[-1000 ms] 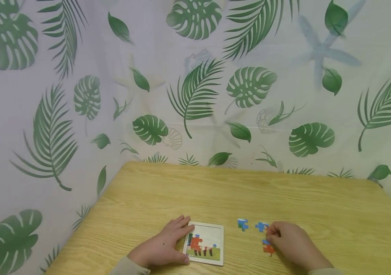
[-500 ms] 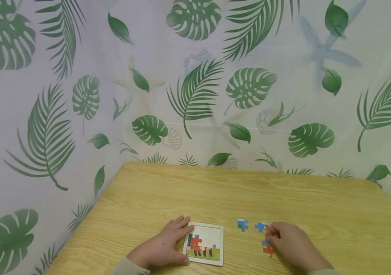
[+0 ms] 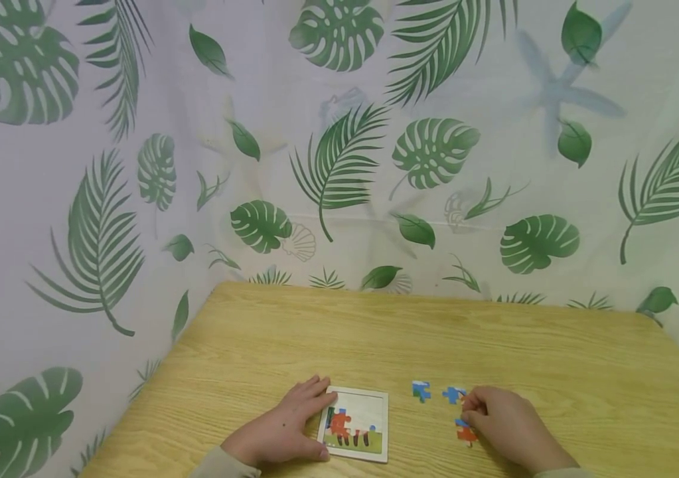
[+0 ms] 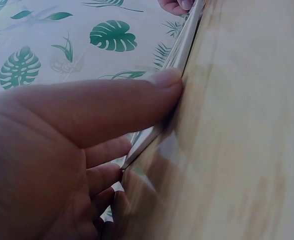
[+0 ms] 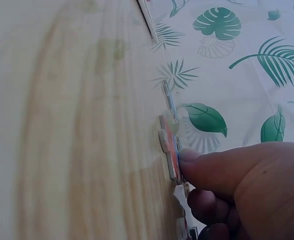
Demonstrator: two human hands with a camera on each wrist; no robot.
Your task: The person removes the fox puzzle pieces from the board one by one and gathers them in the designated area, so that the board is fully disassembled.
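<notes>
Several pieces (image 3: 420, 390) lie well short of the far edge of the bench (image 3: 339, 332), my right hand (image 3: 502, 419), gripping or not I can't tell, seemingly choosing one that next needs fitting into the frame (image 3: 385, 426) my relaxed left hand (image 3: 287, 423) steadies.

Red puzzle piece (image 3: 466, 433), seemingly blue-edged

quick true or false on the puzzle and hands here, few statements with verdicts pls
1. The left hand touches the puzzle tray. True.
2. Every puzzle piece is inside the tray. False: a red-and-blue piece, among others, lies outside it.
3. The right hand is to the right of the tray. True.
4. Pieces fill the tray right up to its top edge. False: its upper part is bare.
5. The table has a wood-grain surface. True.
</notes>
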